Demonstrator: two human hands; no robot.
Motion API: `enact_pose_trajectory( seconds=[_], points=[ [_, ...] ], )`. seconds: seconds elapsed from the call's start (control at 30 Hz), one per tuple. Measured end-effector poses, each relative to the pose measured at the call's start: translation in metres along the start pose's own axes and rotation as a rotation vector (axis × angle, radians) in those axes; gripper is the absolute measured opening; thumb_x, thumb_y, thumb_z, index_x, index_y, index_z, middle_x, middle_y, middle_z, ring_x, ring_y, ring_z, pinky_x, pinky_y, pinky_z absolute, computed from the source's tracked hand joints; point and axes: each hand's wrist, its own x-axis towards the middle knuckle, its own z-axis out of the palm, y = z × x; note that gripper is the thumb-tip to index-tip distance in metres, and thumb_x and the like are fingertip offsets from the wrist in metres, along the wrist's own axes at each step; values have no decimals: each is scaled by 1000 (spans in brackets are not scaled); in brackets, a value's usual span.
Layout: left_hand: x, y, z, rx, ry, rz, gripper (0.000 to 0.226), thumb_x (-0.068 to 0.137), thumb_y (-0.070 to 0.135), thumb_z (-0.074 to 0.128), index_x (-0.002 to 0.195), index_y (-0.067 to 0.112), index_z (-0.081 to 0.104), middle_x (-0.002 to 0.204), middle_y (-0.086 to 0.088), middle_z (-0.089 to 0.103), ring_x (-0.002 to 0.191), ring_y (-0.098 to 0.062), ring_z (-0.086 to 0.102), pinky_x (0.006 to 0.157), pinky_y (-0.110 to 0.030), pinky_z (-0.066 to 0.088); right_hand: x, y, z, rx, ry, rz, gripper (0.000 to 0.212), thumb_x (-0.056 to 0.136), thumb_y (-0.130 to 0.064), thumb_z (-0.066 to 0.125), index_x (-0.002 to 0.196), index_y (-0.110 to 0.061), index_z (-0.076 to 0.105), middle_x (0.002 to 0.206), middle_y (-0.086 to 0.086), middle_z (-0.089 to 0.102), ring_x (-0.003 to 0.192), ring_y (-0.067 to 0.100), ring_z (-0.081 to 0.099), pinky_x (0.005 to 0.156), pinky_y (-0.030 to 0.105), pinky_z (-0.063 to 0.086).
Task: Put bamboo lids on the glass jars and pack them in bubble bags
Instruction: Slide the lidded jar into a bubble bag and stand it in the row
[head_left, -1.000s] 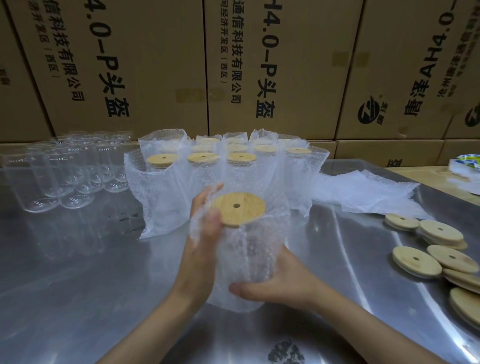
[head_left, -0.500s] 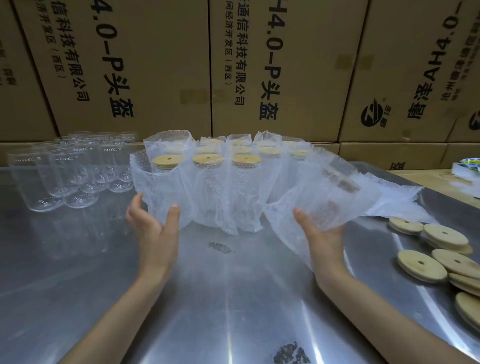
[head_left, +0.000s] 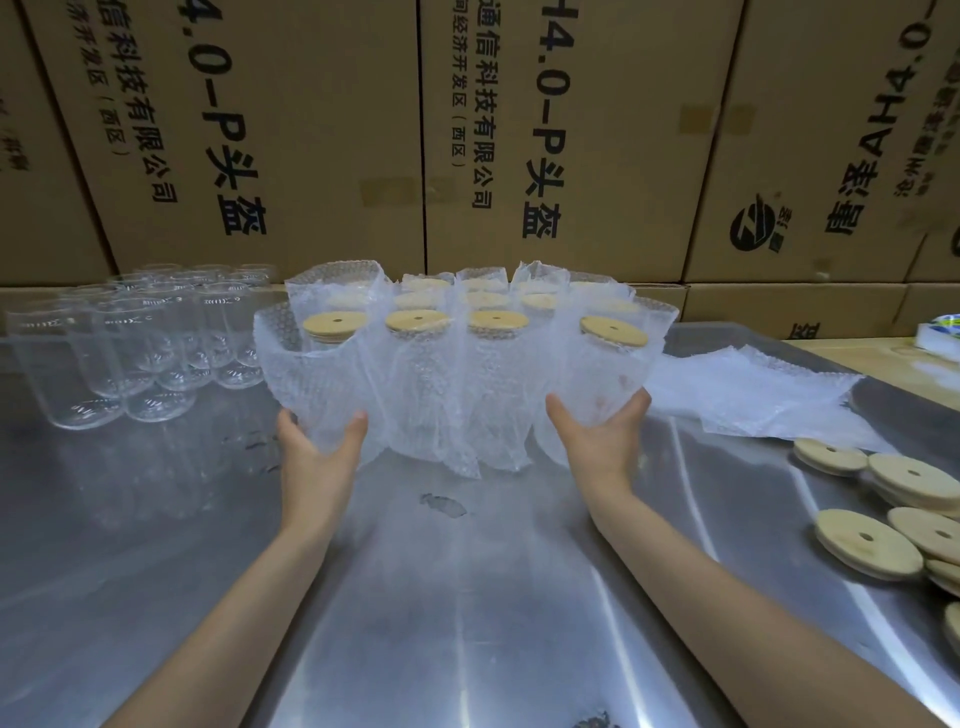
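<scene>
A row of glass jars with bamboo lids, each in a bubble bag (head_left: 441, 384), stands at the middle of the steel table (head_left: 467, 613). At the row's right end my right hand (head_left: 602, 436) cups the base of a bagged jar (head_left: 608, 364); its fingers show through the wrap and its bamboo lid (head_left: 615, 332) tilts slightly. At the left end my left hand (head_left: 317, 452) rests against the lower corner of the leftmost bagged jar (head_left: 322, 374), thumb in front. Several empty glass jars (head_left: 130, 353) stand at the far left. Loose bamboo lids (head_left: 909, 483) lie at the right.
Flat bubble bags (head_left: 753, 395) lie on the table behind the loose lids. Stacked cardboard boxes (head_left: 311, 130) form a wall along the table's far edge. A small white packet (head_left: 940, 335) sits at the far right.
The bagged jar has gone from in front of me to the right end of the row, carried by my right hand. My left hand let go of it and now rests against the row's left end.
</scene>
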Motion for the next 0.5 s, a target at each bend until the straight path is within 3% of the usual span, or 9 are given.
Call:
enact_pose_trajectory(
  seconds=[0.13,0.3,0.5],
  points=[
    [5,-4,3,13,-14,-29,74,90,44,62,147,10,30,153,-6,33,141,-20,31,112,-35,26,4,1,12,-97,-25,11,85,72,-51,77,132,-21,25,136,1,45,124,23,48,86,29,35],
    [8,-7,2,20,-14,-20,72,89,45,63,146,11,34,152,-5,36,140,-20,33,114,-37,28,10,2,18,-118,-106,-10,86,74,-50,76,136,-23,23,141,2,44,129,25,45,97,34,39],
    [7,-7,3,21,-31,-26,76,88,49,62,148,13,30,154,-2,32,141,-19,30,103,-27,24,15,4,13,-56,-235,21,97,76,-48,76,148,-28,13,150,-1,35,137,19,35,95,21,28]
  ],
)
